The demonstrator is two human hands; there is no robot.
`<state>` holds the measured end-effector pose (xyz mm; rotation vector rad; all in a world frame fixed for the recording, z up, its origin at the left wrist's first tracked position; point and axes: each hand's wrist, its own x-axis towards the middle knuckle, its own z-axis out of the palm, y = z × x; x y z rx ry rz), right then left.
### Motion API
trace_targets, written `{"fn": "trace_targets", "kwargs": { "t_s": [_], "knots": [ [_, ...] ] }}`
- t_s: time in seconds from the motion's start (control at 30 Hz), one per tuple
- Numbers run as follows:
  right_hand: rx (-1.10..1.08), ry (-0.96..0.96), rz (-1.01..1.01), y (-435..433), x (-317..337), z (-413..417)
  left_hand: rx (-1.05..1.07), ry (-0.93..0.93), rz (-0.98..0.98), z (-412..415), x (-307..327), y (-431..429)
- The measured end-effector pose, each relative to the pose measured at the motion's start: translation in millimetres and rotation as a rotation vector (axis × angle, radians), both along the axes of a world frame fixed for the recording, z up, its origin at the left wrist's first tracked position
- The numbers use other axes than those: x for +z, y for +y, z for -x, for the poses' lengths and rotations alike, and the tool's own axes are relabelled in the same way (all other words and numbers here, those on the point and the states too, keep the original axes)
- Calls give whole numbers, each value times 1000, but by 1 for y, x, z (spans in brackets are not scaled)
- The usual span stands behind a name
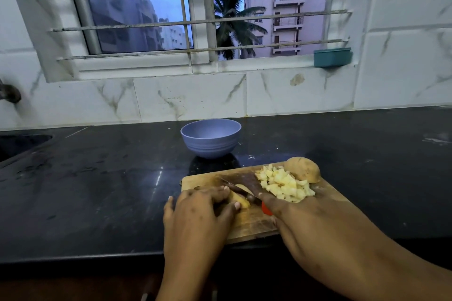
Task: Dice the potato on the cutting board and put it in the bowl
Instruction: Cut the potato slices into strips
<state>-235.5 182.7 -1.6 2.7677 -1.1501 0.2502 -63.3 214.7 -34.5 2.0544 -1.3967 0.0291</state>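
A wooden cutting board lies on the black counter near its front edge. My left hand holds a pale piece of potato down on the board, fingers curled over it. My right hand grips a knife with a red handle; its dark blade crosses the potato piece. A heap of diced potato sits at the board's far right, with an uncut potato half behind it. An empty blue bowl stands on the counter behind the board.
The black counter runs left to a sink edge and right along a white tiled wall. A barred window is above, with a teal container on its sill. A tap shows at far left.
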Motion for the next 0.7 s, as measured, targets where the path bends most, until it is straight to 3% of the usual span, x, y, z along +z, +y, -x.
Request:
{"fn": "trace_targets", "kwargs": {
  "t_s": [0.7],
  "knots": [
    [60,23,80,4,-5,-8,50,103,-5,1,1,0]
  ]
}}
